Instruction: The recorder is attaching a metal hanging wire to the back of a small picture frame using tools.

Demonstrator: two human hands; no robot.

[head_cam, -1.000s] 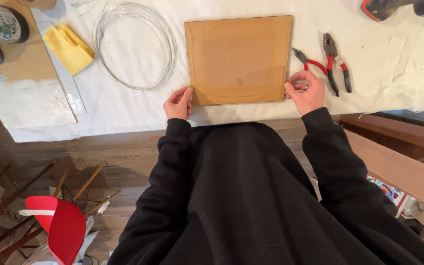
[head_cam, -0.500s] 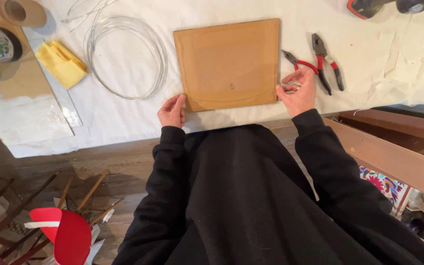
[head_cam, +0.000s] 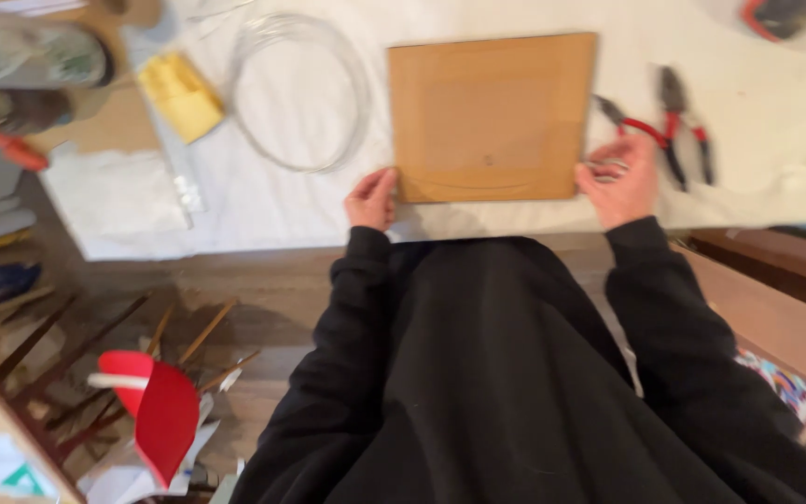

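Brown square board (head_cam: pixel 492 117) lies flat as before, left hand (head_cam: pixel 371 199) and right hand (head_cam: pixel 619 179) still pinching its near corners, fingers curled together; only the view shifted.

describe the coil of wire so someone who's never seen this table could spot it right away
On the white-covered table, look just left of the square brown board that both hands hold by its near corners. The wire coil lies flat there, a thin silvery ring. The yellow cloth on its other side is solid; the coil is an open hoop.
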